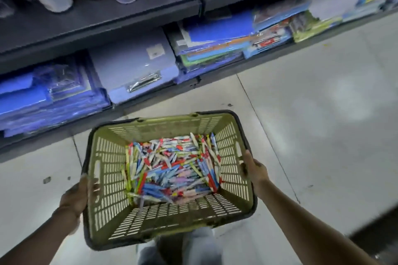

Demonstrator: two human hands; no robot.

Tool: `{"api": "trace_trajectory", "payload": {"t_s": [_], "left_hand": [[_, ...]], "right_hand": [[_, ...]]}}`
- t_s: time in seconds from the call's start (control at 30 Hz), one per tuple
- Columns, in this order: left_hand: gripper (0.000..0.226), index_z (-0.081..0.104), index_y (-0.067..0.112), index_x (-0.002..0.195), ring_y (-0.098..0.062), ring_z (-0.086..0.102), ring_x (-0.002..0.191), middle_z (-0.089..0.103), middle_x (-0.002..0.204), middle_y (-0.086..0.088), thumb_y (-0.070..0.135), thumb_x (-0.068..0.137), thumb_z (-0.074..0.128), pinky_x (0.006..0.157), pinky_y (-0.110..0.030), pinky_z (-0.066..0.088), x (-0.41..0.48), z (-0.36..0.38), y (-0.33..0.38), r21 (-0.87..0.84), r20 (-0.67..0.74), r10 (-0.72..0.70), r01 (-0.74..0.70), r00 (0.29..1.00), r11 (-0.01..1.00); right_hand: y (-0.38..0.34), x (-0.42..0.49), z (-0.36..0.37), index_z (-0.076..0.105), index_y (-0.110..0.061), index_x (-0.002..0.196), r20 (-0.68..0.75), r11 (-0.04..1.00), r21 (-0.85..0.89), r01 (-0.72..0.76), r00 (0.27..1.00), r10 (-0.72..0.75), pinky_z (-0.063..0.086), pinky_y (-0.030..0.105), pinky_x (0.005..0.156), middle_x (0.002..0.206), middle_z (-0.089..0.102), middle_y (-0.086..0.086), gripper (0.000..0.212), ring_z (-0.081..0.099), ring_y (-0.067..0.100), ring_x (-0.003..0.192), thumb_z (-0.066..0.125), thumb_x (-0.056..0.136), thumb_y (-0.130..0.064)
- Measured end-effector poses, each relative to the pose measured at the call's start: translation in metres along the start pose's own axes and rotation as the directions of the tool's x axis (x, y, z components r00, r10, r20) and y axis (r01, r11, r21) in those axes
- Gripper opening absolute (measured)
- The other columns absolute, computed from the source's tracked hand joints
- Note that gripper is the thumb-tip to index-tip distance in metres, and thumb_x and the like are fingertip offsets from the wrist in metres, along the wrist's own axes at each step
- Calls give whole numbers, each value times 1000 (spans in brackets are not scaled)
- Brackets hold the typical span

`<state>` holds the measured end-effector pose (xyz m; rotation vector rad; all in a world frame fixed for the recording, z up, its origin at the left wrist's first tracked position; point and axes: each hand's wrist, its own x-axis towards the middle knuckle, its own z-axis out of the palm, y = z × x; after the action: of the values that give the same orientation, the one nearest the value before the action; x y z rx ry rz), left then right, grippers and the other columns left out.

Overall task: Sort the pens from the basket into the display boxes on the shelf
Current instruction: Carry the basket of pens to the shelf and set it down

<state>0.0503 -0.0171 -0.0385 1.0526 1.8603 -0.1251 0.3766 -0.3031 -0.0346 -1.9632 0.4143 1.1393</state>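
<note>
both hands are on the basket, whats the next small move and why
Probably set the basket down on the floor by the shelf. The left hand and right hand both grip its side rims, so neither is free to pick pens.

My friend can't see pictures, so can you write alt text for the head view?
A left hand and a right hand grip the sides of a green basket with colourful pens piled inside. Beyond it, dark shelves hold blue folders.
</note>
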Motion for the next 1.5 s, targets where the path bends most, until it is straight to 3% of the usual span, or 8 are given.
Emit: {"api": "trace_trajectory", "payload": {"t_s": [0.1,0.23,0.5,0.67,0.8,0.97,1.3,1.5], "left_hand": [[49,65,-3,105,-26,64,69,69,79,-14,40,97,46,70,-31,54,-72,22,37,77,117,102,-112,988,991],[45,66,-6,105,-33,60,86,65,96,-18,34,98,46,79,-37,47,-196,59,97,192,310,173,-239,935,952],[47,68,2,99,-22,60,71,68,85,-13,39,99,39,64,-28,46,-432,114,200,263,546,335,-537,768,802],[44,64,7,82,-14,59,49,61,60,-5,36,101,35,45,-18,46,-539,170,287,216,649,450,-715,614,665],[38,65,10,99,-16,59,68,61,78,-17,33,102,35,54,-22,37,-603,229,372,240,709,509,-846,488,476],[37,56,-2,105,-6,51,33,54,58,-4,29,102,36,36,-17,44,-657,322,455,125,818,366,-759,443,639],[46,65,-5,101,-5,55,38,62,81,-8,37,98,45,40,-17,47,-759,521,605,175,881,317,-865,351,470],[48,60,-9,112,-3,50,33,54,67,-7,33,101,40,37,-14,44,-835,658,656,157,874,337,-859,351,487]], "right_hand": [[31,-62,-73,66,-3,92,-150,991,92,-98,982,111,59,46,73,80,73,16,50,71,33,71,53,89,-51],[50,-156,-186,67,-1,94,-275,958,250,-141,938,210,56,49,78,85,71,23,53,69,38,76,50,91,-51],[5,-329,-380,69,-11,91,-594,934,350,70,788,164,49,29,74,84,69,5,52,64,15,76,45,91,-57],[-34,-376,-455,60,-16,69,-711,875,440,202,673,203,42,21,49,65,59,-3,45,54,9,60,46,94,-51],[-63,-373,-505,45,-22,59,-715,800,542,257,641,279,27,25,47,54,44,-3,47,37,12,48,46,91,-56],[-107,-338,-558,49,-19,64,-686,713,638,290,633,357,32,26,49,59,47,1,45,41,14,50,48,91,-55],[-205,-257,-700,53,-16,67,-642,588,739,329,609,466,34,21,43,49,45,-5,44,40,7,41,45,94,-51],[-254,-183,-843,54,-16,65,-641,599,734,320,619,455,37,26,49,52,47,-3,47,43,11,47,45,93,-52]]}}
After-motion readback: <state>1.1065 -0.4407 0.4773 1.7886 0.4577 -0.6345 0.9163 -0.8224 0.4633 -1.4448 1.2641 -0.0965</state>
